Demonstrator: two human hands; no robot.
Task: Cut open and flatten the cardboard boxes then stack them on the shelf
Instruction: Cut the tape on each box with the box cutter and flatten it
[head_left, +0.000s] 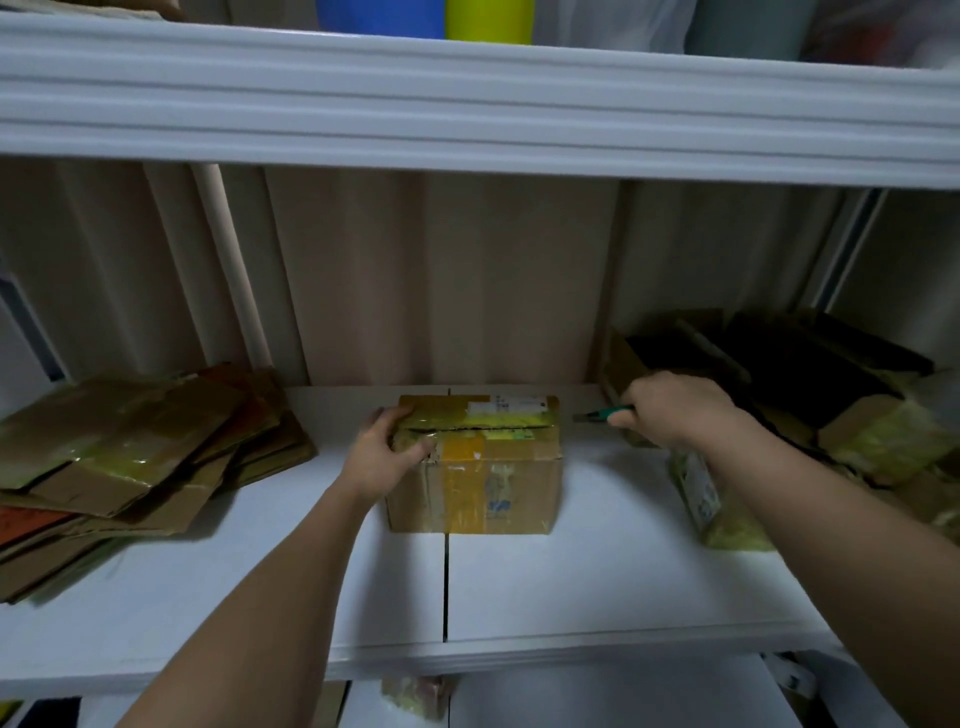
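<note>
1. Brown cardboard box with yellowish tape (475, 467) sits at the middle of the white shelf board (597, 571), toward the back edge, over the dark seam between the two panels.
2. Box top shows a slit running along its length between the flaps; white labels lie on the far flap.
3. Left hand (387, 449) grips the box's top left corner, fingers curled over the edge, thumb on the near face.
4. Right hand (670, 410) is closed round a green-handled utility knife (605, 413), held just beside the box's right end, apart from it, blade end pointing left toward the box.
5. Stack of flattened brown cardboard sheets (130, 467), several taped, lies at the left end of the shelf board, fanned unevenly.
6. Heap of uncut, partly open cardboard boxes (779, 395) fills the right back corner; a small taped packet (696, 488) stands near the right forearm.
7. White upper shelf edge (467, 104) crosses overhead, with blue and yellow rolls (441, 18) above it.
</note>
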